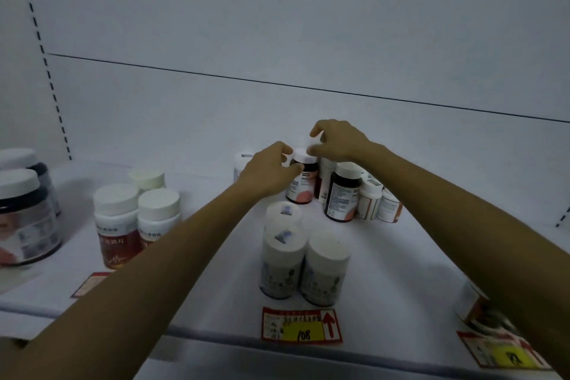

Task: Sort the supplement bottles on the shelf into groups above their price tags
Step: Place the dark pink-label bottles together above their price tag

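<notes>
Both arms reach to the back of the white shelf [200, 311]. My left hand [268, 168] has its fingers closed around the neck of a dark bottle with a pink label and white cap [303, 185]. My right hand [336, 140] hovers just above that bottle's cap, fingers curled and apart, holding nothing I can see. To the right stand another dark pink-label bottle [342, 194] and small white bottles [371, 199]. Three grey-label bottles [282, 259] stand above the red and yellow price tag marked 108 [302, 325].
Three red-label bottles [115, 225] stand at centre left above a partly hidden price tag [89, 284]. Two large dark jars [26, 213] are at far left. At the right front edge a bottle [476, 308] sits above another price tag [505, 352], half hidden by my right forearm.
</notes>
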`<action>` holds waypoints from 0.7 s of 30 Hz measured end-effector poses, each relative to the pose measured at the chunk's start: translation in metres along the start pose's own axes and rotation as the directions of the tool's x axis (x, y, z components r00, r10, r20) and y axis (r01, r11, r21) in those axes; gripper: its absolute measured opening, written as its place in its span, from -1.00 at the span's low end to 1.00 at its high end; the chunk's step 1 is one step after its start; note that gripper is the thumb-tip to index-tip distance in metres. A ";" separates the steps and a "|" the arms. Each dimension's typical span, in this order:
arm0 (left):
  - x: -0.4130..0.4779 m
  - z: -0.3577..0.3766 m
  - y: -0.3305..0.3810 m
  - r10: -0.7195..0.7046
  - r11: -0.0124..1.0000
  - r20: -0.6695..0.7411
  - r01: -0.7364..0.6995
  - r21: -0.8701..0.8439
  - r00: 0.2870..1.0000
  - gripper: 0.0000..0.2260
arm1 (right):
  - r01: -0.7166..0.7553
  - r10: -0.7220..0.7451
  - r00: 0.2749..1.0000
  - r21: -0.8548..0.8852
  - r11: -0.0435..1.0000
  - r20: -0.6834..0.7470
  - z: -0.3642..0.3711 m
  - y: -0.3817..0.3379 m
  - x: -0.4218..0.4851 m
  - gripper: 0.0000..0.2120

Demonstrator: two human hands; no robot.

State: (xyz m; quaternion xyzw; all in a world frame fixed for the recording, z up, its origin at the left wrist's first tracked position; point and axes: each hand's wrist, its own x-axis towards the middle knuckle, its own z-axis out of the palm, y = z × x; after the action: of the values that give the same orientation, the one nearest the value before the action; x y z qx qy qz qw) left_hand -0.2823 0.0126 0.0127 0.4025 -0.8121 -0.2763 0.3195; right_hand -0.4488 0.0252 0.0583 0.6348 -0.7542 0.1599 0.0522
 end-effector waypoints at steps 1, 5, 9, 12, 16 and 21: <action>0.001 0.001 -0.003 -0.010 1.000 0.012 0.010 -0.016 1.000 -0.61 | -0.013 0.013 1.000 -0.018 1.000 -0.003 0.003 -0.004 0.005 -0.54; 0.005 -0.002 -0.017 -0.024 0.996 0.012 0.024 -0.081 1.000 -0.62 | -0.061 0.064 0.997 -0.087 0.994 0.042 0.022 -0.018 0.021 -0.53; 0.005 0.001 -0.033 -0.048 0.990 0.016 0.050 -0.130 0.999 -0.70 | -0.077 0.084 0.996 -0.142 0.987 0.043 0.038 -0.023 0.028 -0.57; 0.004 0.003 -0.041 -0.071 0.981 0.012 0.072 -0.179 0.997 -0.73 | -0.101 0.105 0.994 -0.124 0.987 0.028 0.041 -0.025 0.029 -0.61; 0.006 0.002 -0.043 -0.082 0.967 -0.006 0.078 -0.244 0.997 -0.71 | -0.112 0.115 0.990 0.031 0.993 -0.086 0.038 -0.031 0.025 -0.65; -0.001 -0.004 -0.031 -0.074 0.963 -0.038 0.062 -0.261 0.997 -0.66 | -0.073 0.127 0.958 0.211 0.975 -0.257 0.009 -0.050 0.007 -0.67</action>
State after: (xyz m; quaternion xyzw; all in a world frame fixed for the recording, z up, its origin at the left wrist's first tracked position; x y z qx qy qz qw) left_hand -0.2642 -0.0033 -0.0071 0.3913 -0.7470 -0.3813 0.3789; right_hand -0.4000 0.0091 0.0602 0.5700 -0.7517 0.3215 0.0820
